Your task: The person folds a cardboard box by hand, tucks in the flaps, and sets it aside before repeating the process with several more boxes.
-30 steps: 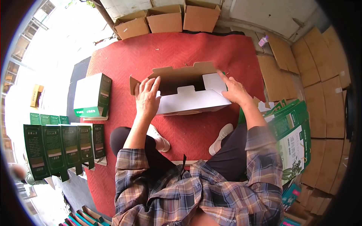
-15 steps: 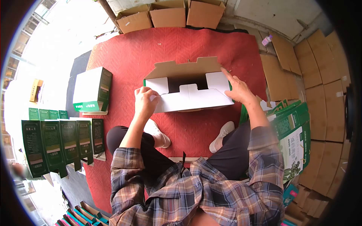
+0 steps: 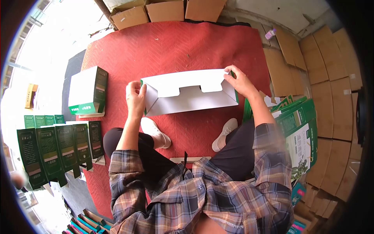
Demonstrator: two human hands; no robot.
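A long carton (image 3: 191, 93) with white flaps and green edges lies across the red mat (image 3: 175, 46) in front of my knees. Its flaps are folded over the top and the brown inside is hidden. My left hand (image 3: 135, 98) grips the carton's left end. My right hand (image 3: 239, 81) presses on the flap at its right end.
A finished green-and-white box (image 3: 87, 91) stands on the mat at left. A row of dark green folded cartons (image 3: 58, 150) lies lower left. Flat green cartons (image 3: 298, 132) are stacked at right beside brown cardboard sheets (image 3: 327, 97). Open brown boxes (image 3: 163, 9) line the far edge.
The brown flap that stood up at the back has been folded down over the carton, closing it. Both hands slid out to the carton's ends.
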